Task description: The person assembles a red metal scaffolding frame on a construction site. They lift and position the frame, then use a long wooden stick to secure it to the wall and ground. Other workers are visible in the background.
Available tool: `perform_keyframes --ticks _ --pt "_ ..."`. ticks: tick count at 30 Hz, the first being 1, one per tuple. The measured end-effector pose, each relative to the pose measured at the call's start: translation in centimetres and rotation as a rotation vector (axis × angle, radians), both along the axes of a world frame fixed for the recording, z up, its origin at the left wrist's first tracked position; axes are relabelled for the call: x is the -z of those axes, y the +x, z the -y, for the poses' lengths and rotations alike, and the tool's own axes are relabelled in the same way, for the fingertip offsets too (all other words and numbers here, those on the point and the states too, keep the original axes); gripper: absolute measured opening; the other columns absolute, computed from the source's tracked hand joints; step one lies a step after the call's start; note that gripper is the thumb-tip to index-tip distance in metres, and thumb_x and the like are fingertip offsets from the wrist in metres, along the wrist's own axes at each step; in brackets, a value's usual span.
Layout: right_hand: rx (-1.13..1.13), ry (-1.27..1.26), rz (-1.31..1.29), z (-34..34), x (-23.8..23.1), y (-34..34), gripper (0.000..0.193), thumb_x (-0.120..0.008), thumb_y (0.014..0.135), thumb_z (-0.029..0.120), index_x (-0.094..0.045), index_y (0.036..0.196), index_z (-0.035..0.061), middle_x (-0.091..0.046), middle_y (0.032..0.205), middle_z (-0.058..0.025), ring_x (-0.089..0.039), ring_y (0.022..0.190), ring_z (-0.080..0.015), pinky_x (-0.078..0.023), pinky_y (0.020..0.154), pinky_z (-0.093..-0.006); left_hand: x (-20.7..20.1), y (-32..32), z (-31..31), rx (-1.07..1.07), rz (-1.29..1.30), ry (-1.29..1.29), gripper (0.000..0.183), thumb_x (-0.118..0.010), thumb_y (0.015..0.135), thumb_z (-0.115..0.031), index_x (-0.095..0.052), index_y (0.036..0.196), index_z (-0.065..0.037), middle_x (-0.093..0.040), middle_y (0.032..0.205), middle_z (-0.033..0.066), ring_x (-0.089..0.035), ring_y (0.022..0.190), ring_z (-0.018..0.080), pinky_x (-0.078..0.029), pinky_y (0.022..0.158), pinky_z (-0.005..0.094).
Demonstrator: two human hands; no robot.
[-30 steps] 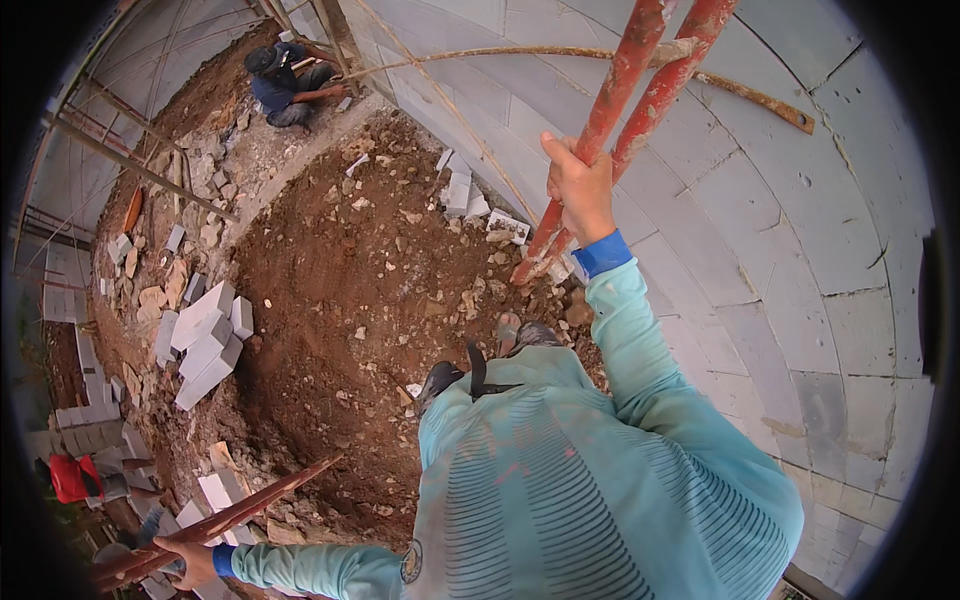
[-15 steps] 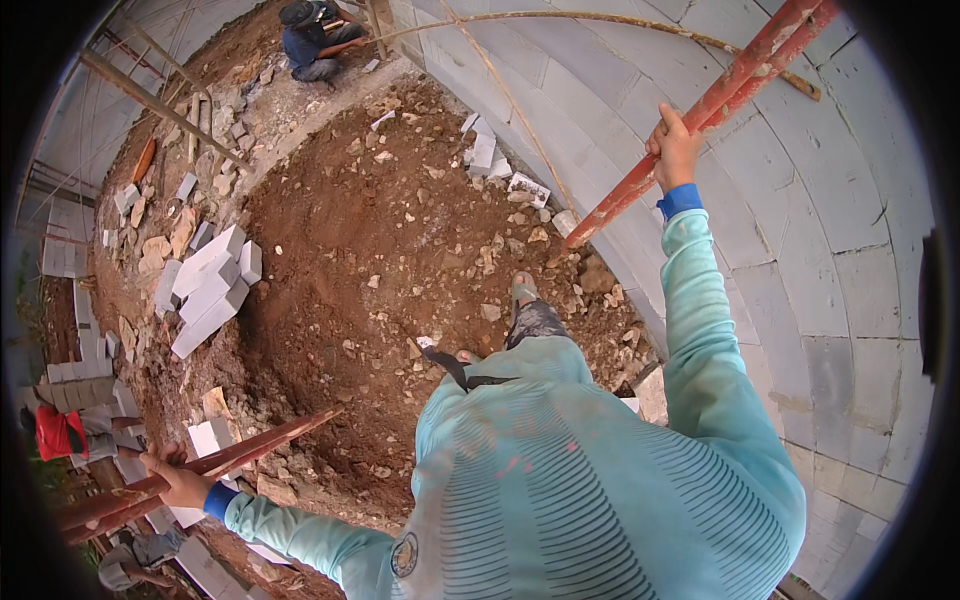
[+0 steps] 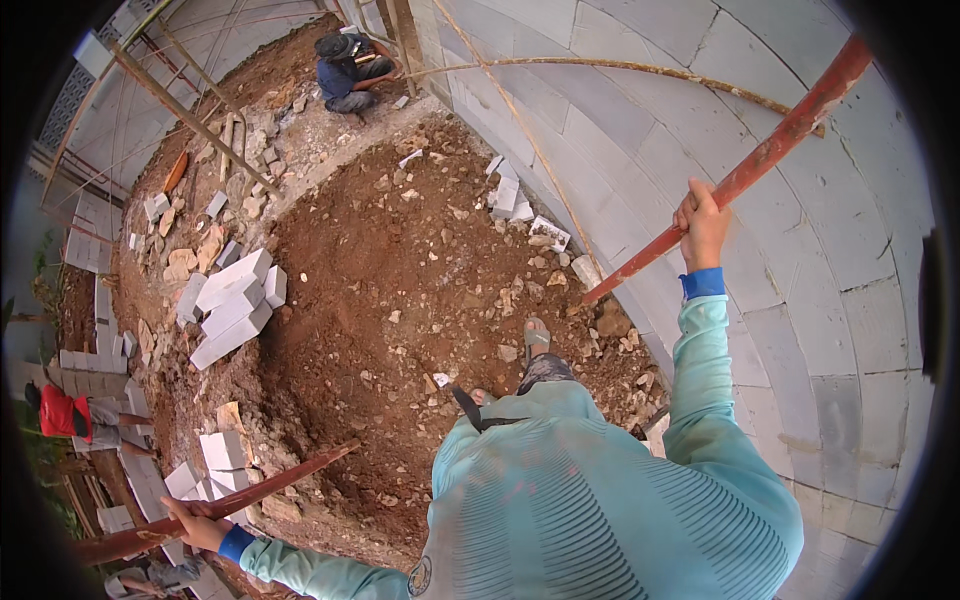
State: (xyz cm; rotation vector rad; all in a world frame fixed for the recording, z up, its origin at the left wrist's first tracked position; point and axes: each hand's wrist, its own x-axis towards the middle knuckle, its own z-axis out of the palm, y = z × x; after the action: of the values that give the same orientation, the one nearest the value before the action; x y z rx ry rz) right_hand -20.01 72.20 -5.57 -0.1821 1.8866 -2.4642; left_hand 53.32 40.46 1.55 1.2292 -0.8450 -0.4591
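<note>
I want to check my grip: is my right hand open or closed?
Closed: the right hand has its fingers curled around a red pole.

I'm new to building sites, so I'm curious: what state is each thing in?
Left grip: closed
Right grip: closed
Left red pole: held
Right red pole: held
Pale blocks: heaped askew
Soil: uneven, stone-strewn
Block wall: standing, joints showing
Sandals: worn
Teal shirt: worn

No readable text, labels, numbers or signs.
</note>
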Motion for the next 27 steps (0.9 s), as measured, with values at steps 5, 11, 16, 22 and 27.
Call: perform_keyframes --ticks 5,11,16,22,27 --pt "-0.036 0.002 -0.064 0.6 2.8 -1.1 0.029 -0.068 0.09 0.016 -0.049 0.068 0.0109 -0.041 0.052 0.0035 -0.038 0.039 -0.0098 -0.034 0.04 -0.028 2.8 -1.8 0.9 -0.068 0.016 -0.014 0.027 -0.074 0.092 -0.028 -0.065 0.082 -0.005 -0.04 0.056 -0.0038 -0.034 0.048 0.0068 -0.025 0.045 0.0254" --pt "-0.075 0.254 -0.12 1.7 2.8 -1.3 0.031 -0.069 0.093 0.033 -0.059 0.08 0.0062 -0.053 0.06 0.0006 -0.051 0.053 -0.0094 -0.041 0.052 -0.0274 4.4 -3.2 4.1 -0.414 0.419 0.094 0.035 -0.068 0.096 -0.033 -0.068 0.107 0.001 -0.064 0.08 0.0086 -0.058 0.07 0.0163 -0.047 0.062 0.0305" --pt "-0.25 0.405 -0.216 -0.7 2.4 -1.9 0.042 -0.065 0.095 0.047 -0.064 0.089 0.0048 -0.063 0.073 -0.003 -0.06 0.071 -0.0118 -0.048 0.065 -0.0301 4.5 -9.2 4.2 -0.53 0.437 -0.05 0.035 -0.07 0.093 -0.033 -0.069 0.104 0.001 -0.063 0.078 0.0096 -0.058 0.068 0.02 -0.048 0.061 0.0328" --pt "-0.369 0.572 -0.264 -2.8 1.6 -2.1 0.052 -0.061 0.095 0.054 -0.067 0.097 0.0026 -0.068 0.079 -0.007 -0.064 0.076 -0.0161 -0.05 0.07 -0.034 2.8 -23.8 2.3 -0.298 0.398 -0.288 0.038 -0.064 0.097 -0.031 -0.062 0.114 0.003 -0.064 0.086 0.0129 -0.061 0.076 0.0218 -0.051 0.065 0.0328" --pt "-0.443 0.626 -0.358 -3.7 0.7 -2.3 0.057 -0.059 0.096 0.054 -0.065 0.111 -0.0011 -0.068 0.078 -0.0133 -0.067 0.075 -0.0239 -0.051 0.069 -0.0382 -1.7 -49.9 -10.9 0.97 0.232 -0.198 0.05 -0.048 0.106 -0.033 -0.042 0.142 0.002 -0.055 0.128 0.018 -0.058 0.114 0.0255 -0.046 0.099 0.0381"
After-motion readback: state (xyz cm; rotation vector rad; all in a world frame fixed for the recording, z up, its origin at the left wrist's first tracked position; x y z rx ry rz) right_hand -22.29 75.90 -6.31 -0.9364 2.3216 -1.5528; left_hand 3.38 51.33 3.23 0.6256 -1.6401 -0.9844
